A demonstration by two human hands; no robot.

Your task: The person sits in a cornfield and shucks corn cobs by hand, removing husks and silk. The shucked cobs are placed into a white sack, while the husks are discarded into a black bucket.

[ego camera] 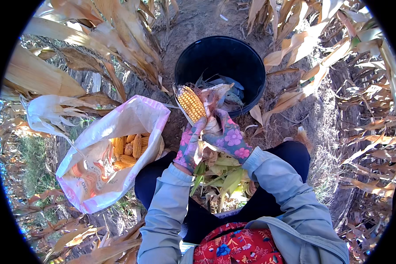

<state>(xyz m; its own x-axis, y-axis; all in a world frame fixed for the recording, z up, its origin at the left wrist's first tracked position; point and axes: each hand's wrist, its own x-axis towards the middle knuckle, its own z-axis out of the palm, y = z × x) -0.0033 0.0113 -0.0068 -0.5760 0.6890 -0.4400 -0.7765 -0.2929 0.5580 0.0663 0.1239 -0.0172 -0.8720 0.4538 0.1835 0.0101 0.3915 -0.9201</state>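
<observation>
An ear of corn (190,104) with yellow kernels bared on one side is held up between both gloved hands, over the near rim of a black bucket (264,94). My left hand (191,142), in a flowered glove, grips the ear's lower end from the left. Around the husk (212,125) at its right side and base closes my right hand (230,137), in a matching glove. Brown silk hangs at the ear's right. Loose husks lie inside the bucket. To the left, a white woven sack (118,115) gapes, with several husked ears (137,145) in it.
Peeled husks (229,180) are heaped between my knees, below the hands. Dry corn stalks and leaves (118,43) stand left of the bucket, and more (297,66) on the right. A dry husk (49,112) on a stalk leans over the sack's left edge.
</observation>
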